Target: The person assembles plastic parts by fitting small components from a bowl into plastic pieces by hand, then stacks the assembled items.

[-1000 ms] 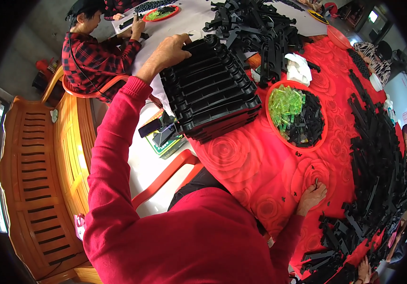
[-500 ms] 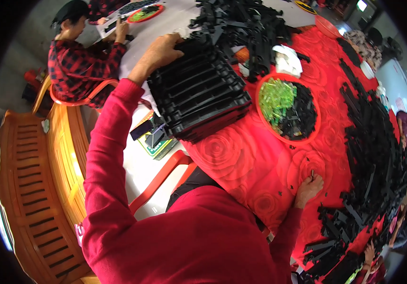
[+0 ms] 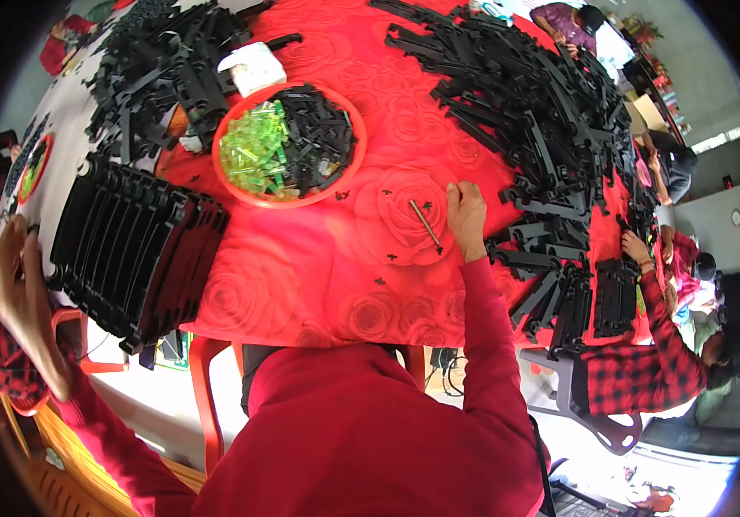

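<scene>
My left hand is beside the left end of a neat stack of long black plastic parts. Its fingers are stretched and apart, with nothing seen in them. My right hand rests low over the red tablecloth, fingers loosely bent and a gap showing between them, holding nothing. Just left of it a thin metal rod lies slantwise on the cloth. Several tiny dark pieces are scattered around the rod. Beyond them stands a round red-orange tray with clear green pieces and small black pieces.
Loose black parts form a heap at the far left and a long pile along the right. White crumpled tissue sits behind the tray. At the right, another person's hand is by a small stack.
My right hand has let go of the metal rod, which now lies on the cloth. My left hand has come off the top of the stack. The view has swung right.
</scene>
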